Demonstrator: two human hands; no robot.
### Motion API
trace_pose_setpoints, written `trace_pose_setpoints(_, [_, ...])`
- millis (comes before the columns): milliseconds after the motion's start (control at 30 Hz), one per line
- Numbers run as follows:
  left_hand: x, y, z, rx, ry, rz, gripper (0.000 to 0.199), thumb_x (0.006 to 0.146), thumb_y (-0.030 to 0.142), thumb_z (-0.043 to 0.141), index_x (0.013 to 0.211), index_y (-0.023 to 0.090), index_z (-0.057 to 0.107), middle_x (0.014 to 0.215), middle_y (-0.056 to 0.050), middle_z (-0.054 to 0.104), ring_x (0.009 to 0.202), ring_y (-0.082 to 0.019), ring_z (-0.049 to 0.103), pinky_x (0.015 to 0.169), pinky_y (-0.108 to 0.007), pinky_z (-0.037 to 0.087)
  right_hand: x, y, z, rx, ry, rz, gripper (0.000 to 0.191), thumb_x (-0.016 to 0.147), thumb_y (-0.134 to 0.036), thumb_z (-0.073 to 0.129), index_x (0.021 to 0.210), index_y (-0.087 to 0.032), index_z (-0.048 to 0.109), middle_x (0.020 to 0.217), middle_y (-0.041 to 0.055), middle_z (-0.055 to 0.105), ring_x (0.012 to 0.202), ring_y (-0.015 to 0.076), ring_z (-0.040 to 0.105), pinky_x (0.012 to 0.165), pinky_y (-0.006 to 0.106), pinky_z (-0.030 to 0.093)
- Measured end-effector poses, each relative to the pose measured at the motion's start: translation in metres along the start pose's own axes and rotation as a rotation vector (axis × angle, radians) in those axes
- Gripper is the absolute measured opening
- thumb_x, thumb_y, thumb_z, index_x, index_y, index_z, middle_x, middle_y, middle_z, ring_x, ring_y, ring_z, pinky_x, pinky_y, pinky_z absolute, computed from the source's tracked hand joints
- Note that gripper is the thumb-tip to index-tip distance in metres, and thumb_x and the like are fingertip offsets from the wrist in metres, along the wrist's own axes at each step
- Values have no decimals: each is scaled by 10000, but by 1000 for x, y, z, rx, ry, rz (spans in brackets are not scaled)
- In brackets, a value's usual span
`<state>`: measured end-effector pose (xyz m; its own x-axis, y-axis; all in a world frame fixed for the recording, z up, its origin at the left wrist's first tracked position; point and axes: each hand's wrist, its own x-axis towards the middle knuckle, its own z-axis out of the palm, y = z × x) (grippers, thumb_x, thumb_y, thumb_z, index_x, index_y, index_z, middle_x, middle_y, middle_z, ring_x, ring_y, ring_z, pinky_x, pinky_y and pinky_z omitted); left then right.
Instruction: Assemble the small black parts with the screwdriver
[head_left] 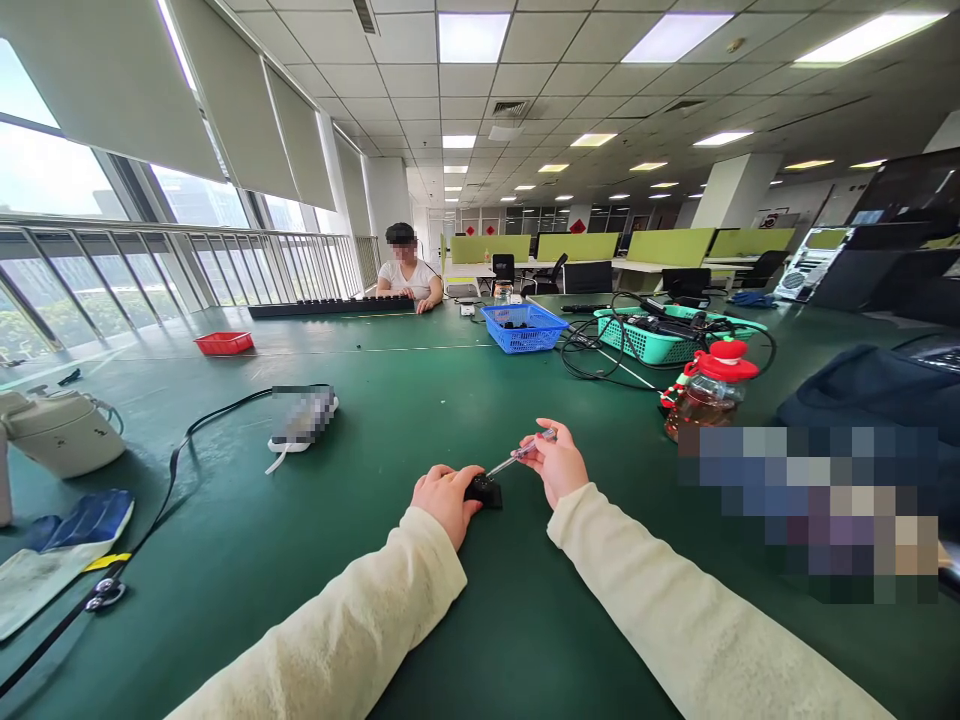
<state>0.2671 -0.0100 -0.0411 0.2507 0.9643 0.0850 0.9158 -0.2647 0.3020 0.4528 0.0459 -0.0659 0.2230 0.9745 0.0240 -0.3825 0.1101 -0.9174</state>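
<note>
A small black part (486, 491) lies on the green table, pressed under the thumb and fingers of my left hand (445, 500). My right hand (556, 461) pinches a thin screwdriver (514, 459) by its clear handle. The shaft slants down to the left, and its tip meets the top of the black part or ends just above it; which of the two is too small to tell.
Around the green table (375, 560) are a red tray (224, 343), a blue basket (524, 329), a green basket (651, 345) with cables, a red-lidded bottle (709, 390), a lanyard (174, 465) and a beige container (64, 432). A person (409, 272) sits across.
</note>
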Motion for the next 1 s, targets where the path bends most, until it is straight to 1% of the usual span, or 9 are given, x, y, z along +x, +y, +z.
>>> trace_pose_setpoints(167, [0, 1, -2, 2, -10, -4, 442, 833, 239, 573, 1269, 300, 549, 1175, -46, 677, 1213, -256, 477, 1038, -445, 373, -3, -3, 3, -20, 12, -27, 377, 682, -272, 626, 1021, -243, 463, 664, -68, 631, 598, 158, 675, 656, 345, 549])
trace_pose_setpoints(300, [-1, 3, -3, -1, -11, -4, 473, 833, 220, 568, 1298, 298, 528, 1169, -49, 679, 1203, -257, 482, 1034, -442, 376, -6, -8, 6, -46, 35, -72, 380, 681, -292, 626, 1021, -242, 464, 666, -73, 630, 597, 154, 669, 678, 351, 547])
trace_pose_setpoints(400, [-2, 2, -3, -7, 3, 9, 496, 836, 218, 560, 1317, 326, 508, 1156, -32, 686, 1190, -255, 482, 1027, -447, 379, -8, -11, 8, -55, 55, -88, 385, 680, -301, 630, 1025, -242, 468, 669, -67, 633, 609, 159, 667, 683, 361, 552])
trace_pose_setpoints(500, [-2, 0, -1, -13, 1, 21, 464, 836, 222, 558, 1282, 348, 541, 1167, -4, 688, 1186, -251, 478, 1033, -443, 375, -9, -13, 8, -61, 47, -95, 394, 677, -310, 638, 1025, -241, 466, 673, -67, 633, 608, 162, 665, 685, 373, 557])
trace_pose_setpoints(600, [-2, -1, 0, -17, 9, 28, 438, 834, 226, 561, 1256, 345, 564, 1174, 0, 688, 1182, -250, 479, 1034, -441, 375, -9, -12, 9, -64, 29, -105, 396, 676, -317, 630, 1025, -240, 460, 669, -73, 625, 592, 154, 657, 680, 370, 554])
trace_pose_setpoints(767, [-1, 1, -2, -10, -2, 16, 444, 839, 225, 558, 1270, 333, 552, 1202, -9, 677, 1198, -252, 477, 1037, -446, 372, -7, -9, 8, -53, 42, -90, 376, 676, -286, 599, 1019, -238, 452, 662, -75, 620, 576, 145, 652, 677, 349, 543])
trace_pose_setpoints(1000, [-1, -1, 1, -13, 7, 8, 468, 831, 237, 574, 1292, 309, 534, 1184, -29, 682, 1204, -253, 481, 1043, -453, 369, -4, -6, 4, -32, 39, -77, 384, 678, -275, 610, 1025, -245, 449, 664, -73, 622, 588, 155, 667, 662, 338, 541])
